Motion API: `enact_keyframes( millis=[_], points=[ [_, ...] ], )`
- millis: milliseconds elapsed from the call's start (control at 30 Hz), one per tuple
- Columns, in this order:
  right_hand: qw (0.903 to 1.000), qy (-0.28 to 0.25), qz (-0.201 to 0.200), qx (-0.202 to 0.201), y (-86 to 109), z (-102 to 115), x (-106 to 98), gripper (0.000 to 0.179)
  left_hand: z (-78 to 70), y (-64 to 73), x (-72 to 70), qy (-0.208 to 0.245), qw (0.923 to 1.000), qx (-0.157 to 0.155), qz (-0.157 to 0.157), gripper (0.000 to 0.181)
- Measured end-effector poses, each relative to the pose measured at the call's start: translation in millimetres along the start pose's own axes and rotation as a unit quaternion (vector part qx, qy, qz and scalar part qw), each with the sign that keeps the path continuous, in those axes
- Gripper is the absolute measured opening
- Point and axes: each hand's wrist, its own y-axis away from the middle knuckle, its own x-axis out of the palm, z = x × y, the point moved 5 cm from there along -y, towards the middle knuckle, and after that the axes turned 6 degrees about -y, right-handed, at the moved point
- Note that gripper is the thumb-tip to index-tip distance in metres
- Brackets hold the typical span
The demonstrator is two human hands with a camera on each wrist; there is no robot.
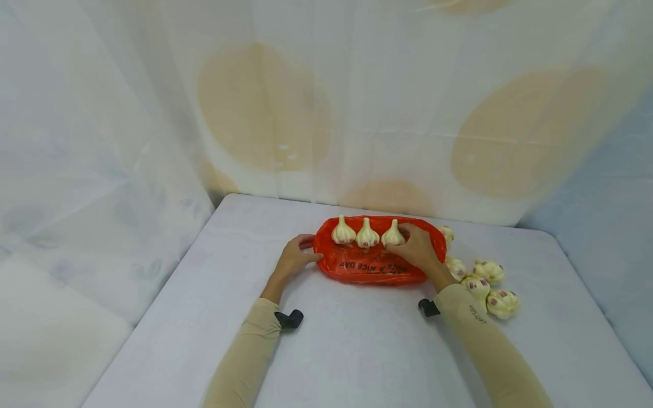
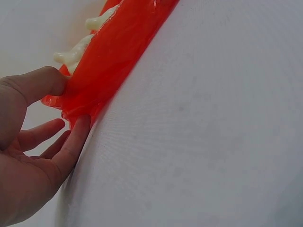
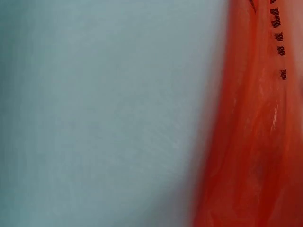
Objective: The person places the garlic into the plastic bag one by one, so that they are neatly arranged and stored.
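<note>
A red plastic bag [image 1: 367, 272] with black lettering lies spread in a long oval with a raised edge. Three garlic bulbs [image 1: 367, 233] stand in a row on it, stems up. At the bag's left end, my left hand [image 1: 295, 258] pinches the edge; the left wrist view shows the thumb [image 2: 49, 82] at the rim and a fingertip lower on the side. My right hand [image 1: 418, 246] grips the rightmost garlic bulb [image 1: 391, 233] between thumb and fingers. The right wrist view catches only the bag's side [image 3: 255, 142], not the hand.
Several loose garlic bulbs [image 1: 479, 286] lie right of the bag, partly behind my right forearm. The white table [image 1: 347, 351] meets pale hanging sheets [image 1: 357, 113] at its back and sides. Dark wrist cameras [image 1: 289, 319] sit on both sleeves.
</note>
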Motion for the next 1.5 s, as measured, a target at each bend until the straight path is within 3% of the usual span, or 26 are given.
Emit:
enact_keyframes(
  millis=[367, 733, 1500],
  points=[
    [0.9998, -0.020, -0.002, -0.008, -0.8, -0.7, 4.8, 0.075, 3.1, 1.2, -3.0, 0.007, 0.9999, 0.007, -0.003, 0.058],
    [0.9987, -0.050, 0.002, 0.001, 3.8, -2.4, 6.8, 0.072, 2.2, 5.8, -2.5, 0.005, 0.9999, -0.010, -0.002, 0.059],
    [0.9993, -0.014, -0.032, 0.011, 9.6, 6.2, -14.7, 0.074, -0.7, 1.3, 2.7, -0.005, 1.0000, -0.004, 0.003, 0.059]
  ],
)
